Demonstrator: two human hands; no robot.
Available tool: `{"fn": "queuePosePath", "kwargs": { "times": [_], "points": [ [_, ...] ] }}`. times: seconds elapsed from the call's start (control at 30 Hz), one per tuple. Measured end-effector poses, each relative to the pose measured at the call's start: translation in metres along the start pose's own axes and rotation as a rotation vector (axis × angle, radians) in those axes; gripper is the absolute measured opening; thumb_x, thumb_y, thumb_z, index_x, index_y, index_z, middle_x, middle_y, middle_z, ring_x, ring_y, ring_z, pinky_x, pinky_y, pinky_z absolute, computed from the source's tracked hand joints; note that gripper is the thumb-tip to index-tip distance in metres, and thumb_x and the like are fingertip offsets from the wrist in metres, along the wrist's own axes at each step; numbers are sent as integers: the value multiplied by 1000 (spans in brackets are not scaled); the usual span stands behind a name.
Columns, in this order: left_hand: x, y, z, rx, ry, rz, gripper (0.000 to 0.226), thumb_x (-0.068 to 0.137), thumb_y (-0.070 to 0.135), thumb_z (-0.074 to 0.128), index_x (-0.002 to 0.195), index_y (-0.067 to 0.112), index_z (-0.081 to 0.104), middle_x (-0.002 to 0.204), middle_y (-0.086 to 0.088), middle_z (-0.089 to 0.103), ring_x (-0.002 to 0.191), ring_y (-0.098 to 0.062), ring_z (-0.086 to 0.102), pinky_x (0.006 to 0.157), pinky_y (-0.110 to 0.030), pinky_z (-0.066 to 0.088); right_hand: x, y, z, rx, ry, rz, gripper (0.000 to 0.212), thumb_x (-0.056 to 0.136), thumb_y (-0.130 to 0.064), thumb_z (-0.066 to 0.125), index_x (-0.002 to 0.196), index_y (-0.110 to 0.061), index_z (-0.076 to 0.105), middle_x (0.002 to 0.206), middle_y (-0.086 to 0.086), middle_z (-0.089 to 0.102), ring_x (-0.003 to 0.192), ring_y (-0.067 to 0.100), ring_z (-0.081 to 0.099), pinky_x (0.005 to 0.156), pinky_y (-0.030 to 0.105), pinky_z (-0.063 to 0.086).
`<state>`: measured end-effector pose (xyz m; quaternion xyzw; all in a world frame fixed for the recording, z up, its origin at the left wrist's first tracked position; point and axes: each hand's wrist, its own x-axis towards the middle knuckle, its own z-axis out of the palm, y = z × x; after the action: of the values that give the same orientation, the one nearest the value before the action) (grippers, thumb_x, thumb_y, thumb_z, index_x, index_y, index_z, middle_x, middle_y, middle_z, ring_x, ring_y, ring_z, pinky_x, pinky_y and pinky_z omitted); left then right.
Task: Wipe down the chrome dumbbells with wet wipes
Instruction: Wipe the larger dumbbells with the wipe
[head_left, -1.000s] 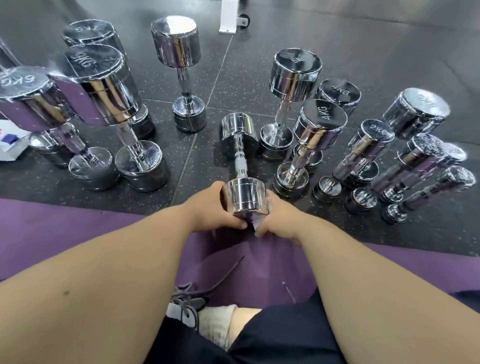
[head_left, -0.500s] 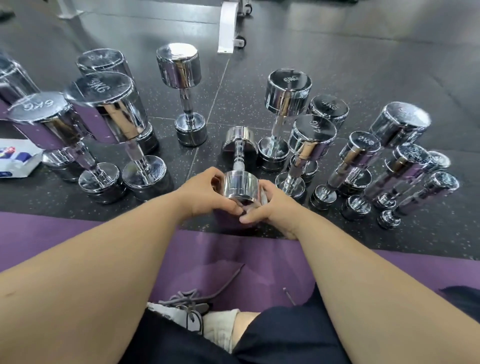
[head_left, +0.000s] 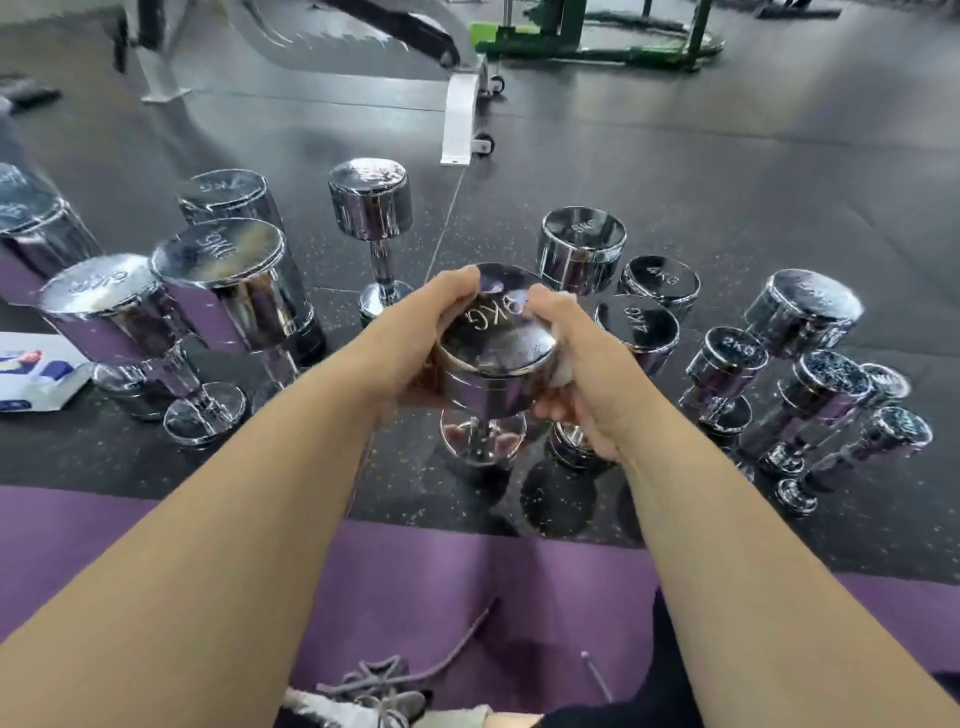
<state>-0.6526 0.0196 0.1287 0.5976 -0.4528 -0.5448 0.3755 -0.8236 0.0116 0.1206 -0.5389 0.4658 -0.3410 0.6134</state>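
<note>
While standing on end over the floor (head_left: 701, 208) beyond the mat (head_left: 441, 566), dumbbell (head_left: 493, 358): top head gripped by left hand (head_left: 415, 340) and right hand (head_left: 589, 376), the right pressing a wipe (head_left: 563, 372) to its side.

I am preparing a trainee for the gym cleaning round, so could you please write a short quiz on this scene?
1. True or false: the left hand holds nothing.
2. Where is the white wipe? A: pressed by the right hand against the top head of the dumbbell. B: spread on the purple mat. C: draped over a 4KG dumbbell.
3. Fill in: the gripped dumbbell is held ____ (upright, or flat on its side).

Key: 1 false, it grips the dumbbell's top head. 2 A. 3 upright.
</note>
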Motion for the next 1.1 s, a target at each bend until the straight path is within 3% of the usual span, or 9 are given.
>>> {"fn": "queuePosePath", "kwargs": {
  "times": [0.13, 0.23, 0.37, 0.47, 0.53, 0.63, 0.8, 1.0, 1.1],
  "points": [
    [-5, 4, 1, 63, -18, -98, 45, 94, 60, 41, 86, 23, 66, 66, -1, 72, 57, -16, 70, 57, -29, 56, -5, -6, 1, -61, 6, 92, 40, 89, -61, 49, 93, -28, 71, 63, 6, 58, 44, 16, 46, 39, 19, 33],
    [-6, 10, -1, -8, -11, -129, 47, 93, 62, 44, 91, 20, 67, 77, -5, 76, 65, -20, 73, 67, -33, 58, -2, -14, 8, -157, 71, 144, 62, 73, -75, 51, 94, -20, 71, 74, 6, 69, 55, 21, 57, 55, 30, 46],
    [-10, 13, 3, -40, 54, -71, 41, 95, 61, 44, 92, 27, 68, 76, 5, 76, 75, -19, 72, 83, -36, 55, -6, -32, 15, -678, 315, -109, 44, 99, -40, 42, 67, -13, 53, 68, 3, 59, 66, 24, 54, 67, 34, 42],
    [-14, 9, 7, -189, 109, -67, 50, 98, 62, 35, 103, 25, 68, 89, 0, 77, 91, -24, 71, 91, -41, 53, -7, -36, 28, -784, 406, -414, 36, 104, -24, 38, 105, -6, 70, 115, 10, 69, 114, 27, 58, 96, 33, 41],
    [-13, 1, 4, -335, 102, -70, 65, 98, 65, 26, 118, 19, 66, 111, -11, 73, 101, -28, 68, 93, -43, 51, -11, -38, 41, -976, 189, -468, 40, 106, -29, 34, 138, -19, 55, 149, -2, 47, 144, 15, 32, 120, 40, 18],
    [-12, -3, -3, -465, 95, -39, 75, 97, 68, 14, 125, 18, 63, 122, -14, 67, 107, -31, 62, 98, -44, 44, -28, -40, 42, -1200, -74, -510, 46, 107, -37, 22, 151, -30, 34, 160, -14, 23, 149, 4, 11, 121, 49, -10],
    [-16, -8, 5, -497, 107, -7, 71, 99, 65, 15, 119, 22, 68, 120, -13, 69, 104, -30, 65, 88, -40, 52, -18, -54, 23, -1391, 30, -265, 52, 107, -35, 16, 157, -20, 15, 165, -6, 7, 152, 15, 2, 119, 55, -8],
    [-25, -10, 5, -545, 106, -4, 69, 100, 63, 11, 113, 25, 68, 109, -6, 71, 94, -20, 64, 73, -31, 48, -41, -39, 45, -1352, -92, -511, 50, 107, -33, 20, 157, -24, 15, 164, -11, 8, 150, 5, 2, 121, 46, -8],
    [-28, -18, 8, -478, 110, -37, 67, 100, 60, 16, 102, 20, 70, 101, -7, 67, 91, -24, 57, 75, -35, 46, -41, -31, 19, -920, 79, -381, 47, 108, -32, 25, 154, -23, 28, 158, -11, 29, 145, 4, 22, 119, 24, 10]
  ]
}}
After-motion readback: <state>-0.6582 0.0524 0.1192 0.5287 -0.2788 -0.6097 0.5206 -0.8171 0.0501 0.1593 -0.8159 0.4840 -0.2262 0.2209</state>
